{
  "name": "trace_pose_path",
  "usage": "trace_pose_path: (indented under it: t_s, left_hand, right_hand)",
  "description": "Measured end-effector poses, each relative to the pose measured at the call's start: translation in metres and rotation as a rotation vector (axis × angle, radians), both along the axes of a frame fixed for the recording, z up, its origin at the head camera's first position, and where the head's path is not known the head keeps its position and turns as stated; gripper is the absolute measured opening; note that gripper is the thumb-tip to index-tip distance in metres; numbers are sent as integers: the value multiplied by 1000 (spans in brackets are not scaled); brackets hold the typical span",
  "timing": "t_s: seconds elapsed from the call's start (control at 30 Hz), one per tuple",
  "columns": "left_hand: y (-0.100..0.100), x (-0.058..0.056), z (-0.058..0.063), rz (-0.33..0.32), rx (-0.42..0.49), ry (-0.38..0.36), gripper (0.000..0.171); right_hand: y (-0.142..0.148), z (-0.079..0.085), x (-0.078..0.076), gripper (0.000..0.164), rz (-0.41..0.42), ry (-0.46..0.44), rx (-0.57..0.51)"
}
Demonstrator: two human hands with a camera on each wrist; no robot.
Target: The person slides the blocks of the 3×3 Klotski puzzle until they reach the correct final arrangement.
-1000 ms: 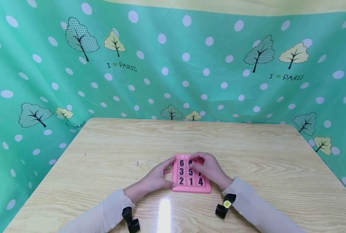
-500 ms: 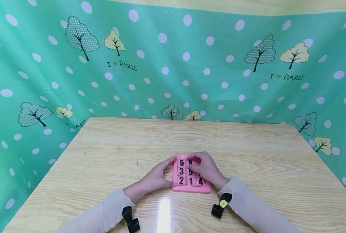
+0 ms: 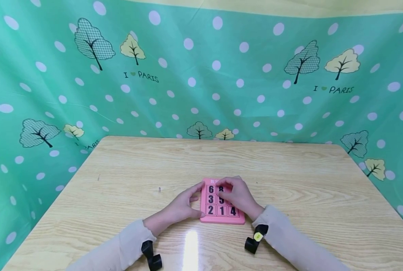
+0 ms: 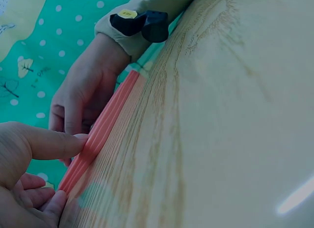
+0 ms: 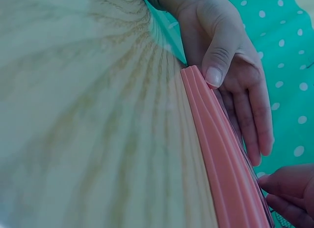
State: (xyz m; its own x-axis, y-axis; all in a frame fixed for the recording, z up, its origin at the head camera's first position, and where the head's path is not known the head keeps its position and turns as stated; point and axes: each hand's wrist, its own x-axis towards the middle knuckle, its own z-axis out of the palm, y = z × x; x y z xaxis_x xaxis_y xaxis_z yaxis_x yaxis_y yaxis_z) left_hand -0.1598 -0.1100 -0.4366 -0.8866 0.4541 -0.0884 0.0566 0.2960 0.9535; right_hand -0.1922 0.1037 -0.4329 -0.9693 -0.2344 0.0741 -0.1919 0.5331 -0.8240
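A pink number sliding puzzle (image 3: 223, 220) lies flat on the table, its tiles printed with black digits. My left hand (image 3: 181, 206) rests along its left side, index fingertip near the far corner and thumb near the close one. In the right wrist view the left fingers (image 5: 250, 117) look extended while the thumb touches the pink edge. Over the upper tiles is my right hand (image 3: 240, 196), index finger and thumb bent, with their tips around the tile marked 8 (image 3: 220, 189). That hand hides the upper right tiles. Whether the tips pinch a tile is unclear.
The wooden table (image 3: 147, 158) extends on every side of the puzzle. A green dotted cloth (image 3: 174, 101) hangs behind it and at both sides. Black wrist cameras sit on both sleeves, and a bright reflection lies near the front edge.
My right hand has shifted slightly left over the top row, its fingertips now around the left part of the tile marked 8. My left hand and the puzzle stay in place.
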Motion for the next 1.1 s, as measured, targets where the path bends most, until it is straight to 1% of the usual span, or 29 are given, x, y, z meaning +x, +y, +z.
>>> trace_pose_path:
  t_s: [0.2,0.53,0.77,1.0,1.1]
  left_hand:
    - [-1,0,0,-1,-7,7,94]
    - [0,0,-1,-1,1,-1,95]
    - [1,1,0,-5,-3,2,95]
    - [1,0,-1,-5,2,2,95]
    - [1,0,-2,-3,1,5,95]
  right_hand:
    - [-2,2,1,23,4,2,10]
    - [-1,4,2,24,0,-20,9]
    - [4,1,1,24,2,-6,17]
    - [12,1,3,25,-7,-17,7]
    - [16,1,3,24,-11,-5,13]
